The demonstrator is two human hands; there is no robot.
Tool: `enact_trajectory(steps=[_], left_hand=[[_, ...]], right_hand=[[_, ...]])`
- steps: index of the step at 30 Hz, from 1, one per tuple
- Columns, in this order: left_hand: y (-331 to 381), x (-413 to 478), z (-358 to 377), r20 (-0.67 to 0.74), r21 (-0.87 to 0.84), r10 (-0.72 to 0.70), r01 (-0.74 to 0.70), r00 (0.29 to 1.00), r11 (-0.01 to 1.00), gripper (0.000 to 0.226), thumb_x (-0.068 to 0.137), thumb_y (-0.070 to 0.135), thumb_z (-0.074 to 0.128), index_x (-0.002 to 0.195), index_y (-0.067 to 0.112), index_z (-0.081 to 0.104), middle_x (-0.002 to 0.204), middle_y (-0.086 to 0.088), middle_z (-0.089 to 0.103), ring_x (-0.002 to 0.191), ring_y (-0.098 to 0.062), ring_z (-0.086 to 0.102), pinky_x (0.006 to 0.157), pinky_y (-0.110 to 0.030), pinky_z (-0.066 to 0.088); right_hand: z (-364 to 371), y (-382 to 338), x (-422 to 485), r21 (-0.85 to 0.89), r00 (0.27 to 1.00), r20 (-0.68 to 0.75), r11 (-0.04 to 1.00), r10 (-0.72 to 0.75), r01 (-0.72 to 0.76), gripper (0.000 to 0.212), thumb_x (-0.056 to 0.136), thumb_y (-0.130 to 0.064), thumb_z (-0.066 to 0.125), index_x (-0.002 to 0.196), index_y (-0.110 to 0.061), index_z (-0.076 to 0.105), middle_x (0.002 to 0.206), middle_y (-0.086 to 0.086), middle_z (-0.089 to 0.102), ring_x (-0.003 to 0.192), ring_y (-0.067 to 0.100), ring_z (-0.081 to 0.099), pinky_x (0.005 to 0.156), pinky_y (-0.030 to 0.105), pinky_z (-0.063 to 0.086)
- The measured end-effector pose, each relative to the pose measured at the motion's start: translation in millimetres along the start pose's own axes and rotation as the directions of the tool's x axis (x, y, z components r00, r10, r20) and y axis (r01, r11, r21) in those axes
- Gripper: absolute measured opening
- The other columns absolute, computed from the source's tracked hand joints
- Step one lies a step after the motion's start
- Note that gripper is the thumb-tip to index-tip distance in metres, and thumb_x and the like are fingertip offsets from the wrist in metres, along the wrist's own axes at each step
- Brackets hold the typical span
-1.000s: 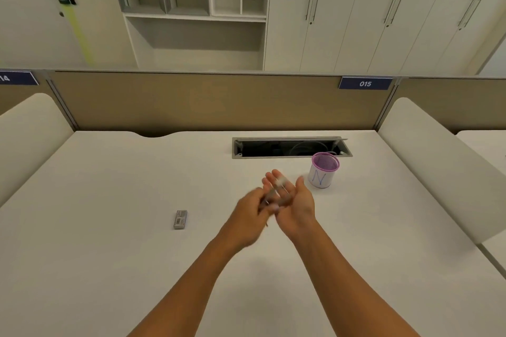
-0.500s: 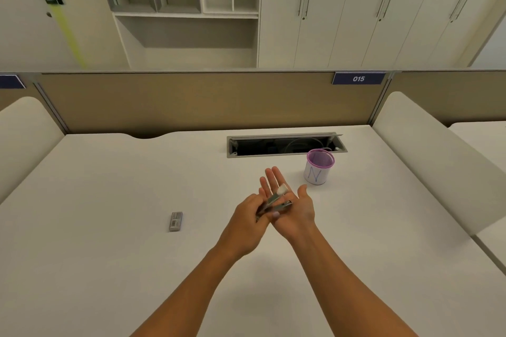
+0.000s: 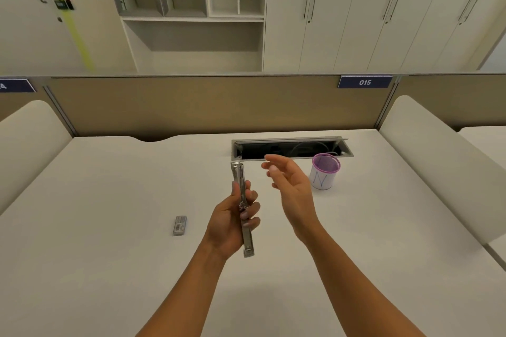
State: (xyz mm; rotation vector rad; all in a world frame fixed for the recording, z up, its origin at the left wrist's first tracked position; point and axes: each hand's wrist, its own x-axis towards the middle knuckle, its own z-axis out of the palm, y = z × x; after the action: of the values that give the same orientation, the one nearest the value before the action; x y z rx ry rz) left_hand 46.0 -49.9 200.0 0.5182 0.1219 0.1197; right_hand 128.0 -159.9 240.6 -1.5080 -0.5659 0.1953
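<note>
Head view, over a white desk (image 3: 109,227): I count one stapler (image 3: 238,178), one small grey box (image 3: 180,225), one purple mesh cup (image 3: 324,175) marked with an N, one open cable hatch (image 3: 290,147) and one whole number plate (image 3: 365,82) reading 015, plus my two bare hands. Half a second ago both hands were pressed together in mid-desk, the stapler folded into a narrow V across my right palm. Now they have drawn apart and the stapler is swung out into one long straight strip, carried by my left hand (image 3: 232,216) alone. The box and the cup lie where they did. My left hand grips the stapler at its middle, thumb on the left edge and fingers (image 3: 253,209) curled round the right edge, forearm reaching up from the lower edge of the picture. The stapler is held above the desk, nearly upright in the picture, its top end just short of the hatch and its lower end jutting below my wrist. My right hand (image 3: 290,186) hangs just to its right, not touching it, palm turned left, fingers loose and spread, holding nothing. The cup stands just beyond that hand; the box lies on the desk to the left of my left wrist.
</note>
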Motion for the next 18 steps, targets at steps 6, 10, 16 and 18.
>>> enact_trajectory(steps=[6, 10, 16, 18], left_hand=[[0, 0, -1, 0.111, -0.015, -0.018, 0.020, 0.994, 1.000, 0.032, 0.092, 0.044, 0.052, 0.099, 0.017, 0.067, 0.075, 0.004, 0.058, 0.049, -0.007, 0.039, 0.043, -0.019, 0.031], [-2, -2, -3, 0.006, 0.121, 0.008, -0.009, 1.000, 0.993, 0.037, 0.088, 0.047, 0.052, 0.093, 0.017, 0.072, 0.068, 0.001, 0.057, 0.048, -0.008, 0.041, 0.044, -0.021, 0.034], [0, -3, -3, -0.028, 0.149, 0.041, -0.037, 0.999, 0.988, 0.035, 0.089, 0.047, 0.050, 0.090, 0.018, 0.071, 0.069, 0.000, 0.053, 0.048, -0.008, 0.041, 0.043, -0.021, 0.035], [0, -3, -3, -0.015, 0.145, 0.044, -0.041, 0.999, 0.989, 0.035, 0.090, 0.046, 0.049, 0.091, 0.020, 0.072, 0.069, 0.003, 0.057, 0.048, -0.007, 0.041, 0.044, -0.021, 0.033]], right_hand=[[11, -15, -8, -0.333, 0.970, 0.158, 0.915, -0.183, 0.227, 0.036, 0.097, -0.041, 0.046, 0.132, -0.044, 0.045, 0.127, -0.021, 0.056, 0.118, 0.000, 0.051, 0.096, 0.017, 0.040], [13, -14, -8, -0.580, 0.940, 0.254, 0.742, -0.226, 0.335, 0.037, 0.096, -0.046, 0.041, 0.131, -0.040, 0.052, 0.139, -0.018, 0.050, 0.131, 0.006, 0.037, 0.106, 0.028, 0.026], [12, -12, -8, -0.610, 0.933, 0.275, 0.708, -0.233, 0.357, 0.038, 0.094, -0.048, 0.044, 0.132, -0.044, 0.050, 0.138, -0.019, 0.051, 0.130, 0.005, 0.038, 0.103, 0.024, 0.022], [13, -12, -8, -0.562, 0.941, 0.234, 0.756, -0.245, 0.337, 0.037, 0.096, -0.045, 0.046, 0.132, -0.045, 0.049, 0.137, -0.021, 0.051, 0.128, 0.002, 0.039, 0.102, 0.023, 0.026]])
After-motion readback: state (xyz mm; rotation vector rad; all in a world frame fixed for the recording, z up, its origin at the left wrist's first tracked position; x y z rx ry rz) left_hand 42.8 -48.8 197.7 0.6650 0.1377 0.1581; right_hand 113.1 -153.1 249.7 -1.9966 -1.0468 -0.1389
